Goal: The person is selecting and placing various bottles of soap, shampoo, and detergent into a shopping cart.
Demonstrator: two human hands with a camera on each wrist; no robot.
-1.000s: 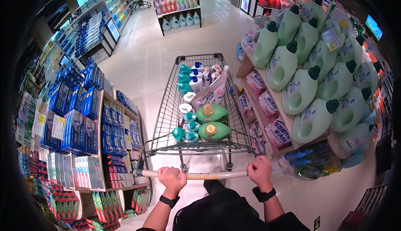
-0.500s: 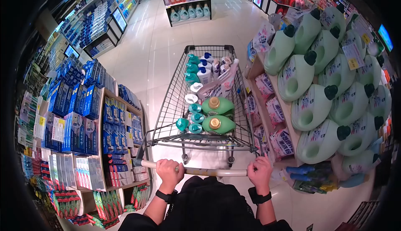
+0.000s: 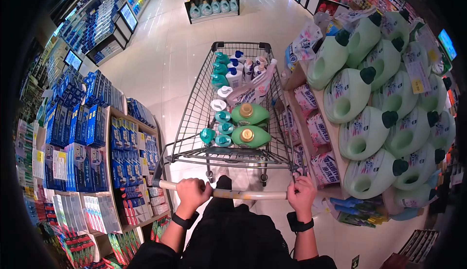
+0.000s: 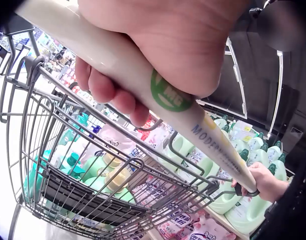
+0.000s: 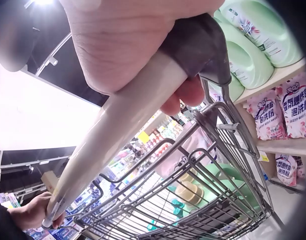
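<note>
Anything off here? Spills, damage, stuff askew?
Nothing stands out. Left hand and right hand both grip the cart handle, bottles sit in rows inside the shopping cart, and the floor shows no spill. Only note: the cart's right side sits close to the shelved pink bags.

- A grey wire shopping cart (image 3: 192, 113) stands on the glossy pale tiled floor (image 3: 160, 64); its basket holds two green gold-capped bottles (image 3: 250, 136) lying beside small teal-capped bottles (image 3: 221, 130).
- A tan wooden shelf (image 3: 293, 78) on the right carries pale green dark-capped detergent jugs (image 3: 350, 93).
- A wooden shelf unit (image 3: 127, 115) on the left carries stacked blue boxes (image 3: 121, 152).
</note>
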